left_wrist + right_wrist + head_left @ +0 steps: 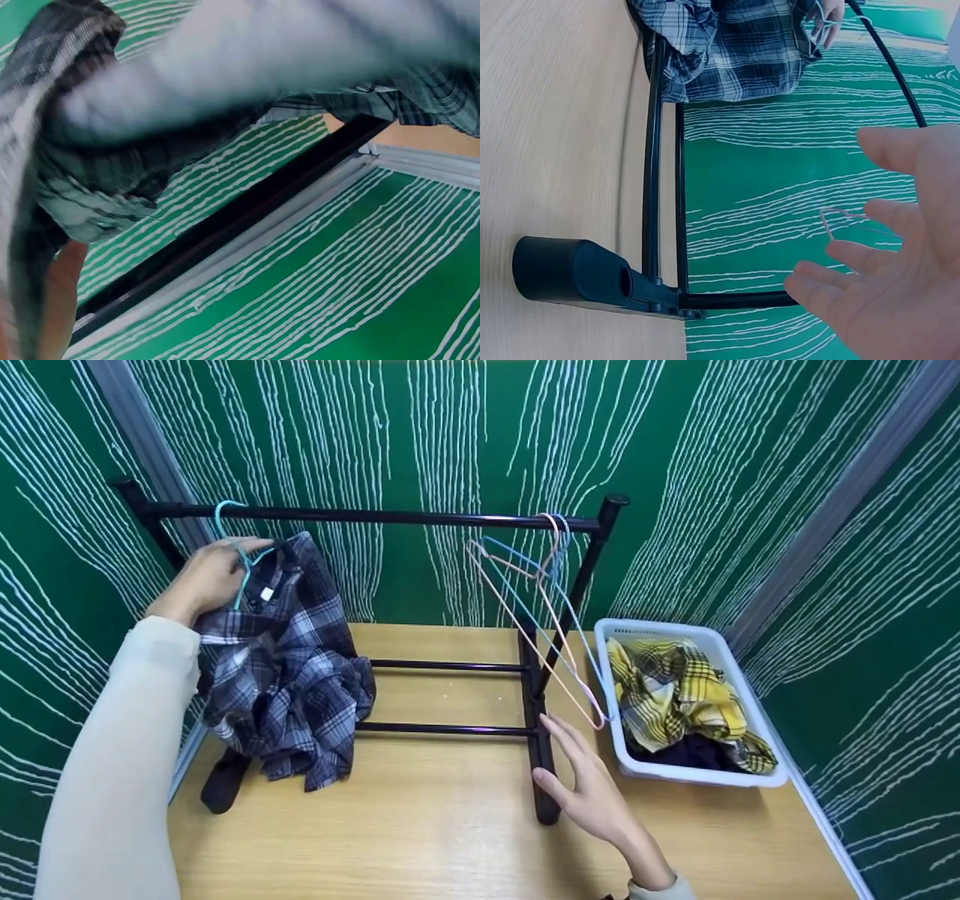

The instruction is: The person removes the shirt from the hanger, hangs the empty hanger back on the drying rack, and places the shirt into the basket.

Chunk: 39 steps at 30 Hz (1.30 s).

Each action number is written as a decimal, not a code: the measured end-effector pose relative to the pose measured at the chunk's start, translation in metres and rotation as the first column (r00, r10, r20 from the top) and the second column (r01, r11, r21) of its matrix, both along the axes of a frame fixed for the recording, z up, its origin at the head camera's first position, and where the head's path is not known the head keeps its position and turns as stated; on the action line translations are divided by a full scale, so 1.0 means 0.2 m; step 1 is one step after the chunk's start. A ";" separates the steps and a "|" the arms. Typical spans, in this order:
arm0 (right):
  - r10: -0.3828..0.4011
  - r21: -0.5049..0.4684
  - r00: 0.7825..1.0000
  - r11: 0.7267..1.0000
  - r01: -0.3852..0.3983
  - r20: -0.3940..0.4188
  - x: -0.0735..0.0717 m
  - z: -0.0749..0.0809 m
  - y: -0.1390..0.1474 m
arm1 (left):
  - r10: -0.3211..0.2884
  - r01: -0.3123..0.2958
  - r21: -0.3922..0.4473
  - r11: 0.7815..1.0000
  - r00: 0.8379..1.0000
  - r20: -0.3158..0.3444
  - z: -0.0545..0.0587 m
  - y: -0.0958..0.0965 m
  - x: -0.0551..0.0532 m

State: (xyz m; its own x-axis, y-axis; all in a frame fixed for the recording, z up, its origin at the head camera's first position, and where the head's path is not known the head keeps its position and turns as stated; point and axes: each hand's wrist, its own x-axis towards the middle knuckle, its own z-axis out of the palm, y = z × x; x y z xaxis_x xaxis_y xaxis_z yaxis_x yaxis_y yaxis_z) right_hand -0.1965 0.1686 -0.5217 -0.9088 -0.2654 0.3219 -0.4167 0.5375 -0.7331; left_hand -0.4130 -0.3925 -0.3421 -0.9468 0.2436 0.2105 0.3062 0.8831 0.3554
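A dark grey plaid shirt (292, 660) hangs at the left end of the black rack on a teal hanger (240, 555), hooked over the top bar (360, 515). My left hand (210, 574) is at the hanger's neck by the collar, its fingers stretched toward the fabric. Part of that hand is hidden in the left wrist view, where blurred shirt cloth (97, 172) fills the top. Beside the rack's right foot (546, 795), my right hand (592, 795) has its fingers spread and holds nothing. In the right wrist view its palm (922, 277) faces the rack.
A pink hanger (517, 615) and a blue hanger (581, 637) hang at the bar's right end. Right of the rack, a white basket (701, 780) holds yellow plaid cloth (675, 690) and dark cloth (686, 752). Green walls with white lines enclose the wooden table (420, 817).
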 end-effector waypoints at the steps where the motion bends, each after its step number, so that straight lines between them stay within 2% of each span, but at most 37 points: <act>1: -0.001 0.000 1.000 1.000 0.001 0.001 0.00 0.00 0.00 | -0.018 0.018 -0.012 1.000 1.000 -0.014 0.00 0.01 0.00; 4: -0.006 0.001 1.000 1.000 0.006 0.008 0.00 -0.01 0.00 | -0.058 0.057 -0.039 0.998 0.997 -0.042 0.00 0.05 0.00; 7: -0.006 0.003 1.000 1.000 0.006 0.013 0.01 -0.01 0.00 | -0.065 0.063 -0.043 0.997 0.997 -0.047 -0.01 0.08 0.00; 16: -0.012 0.010 1.000 1.000 0.012 -0.001 0.00 -0.04 0.01 | -0.041 0.044 -0.115 0.992 0.999 0.032 0.00 0.18 0.02; 22: -0.024 0.010 1.000 1.000 0.024 -0.006 0.00 -0.05 0.02 | -0.056 0.058 -0.192 0.980 0.998 0.016 0.04 0.30 0.02; 30: -0.020 0.005 1.000 1.000 0.020 0.001 0.00 -0.06 0.02 | -0.075 0.083 -0.225 0.971 0.996 0.045 0.07 0.44 0.00; 35: -0.023 0.011 1.000 1.000 0.023 -0.006 0.01 -0.07 0.02 | -0.115 0.124 -0.228 0.966 0.992 0.052 0.07 0.47 -0.02; 39: -0.029 0.012 1.000 1.000 0.029 -0.008 0.01 -0.08 0.03 | -0.165 0.176 -0.221 0.959 0.984 0.068 0.07 0.45 -0.05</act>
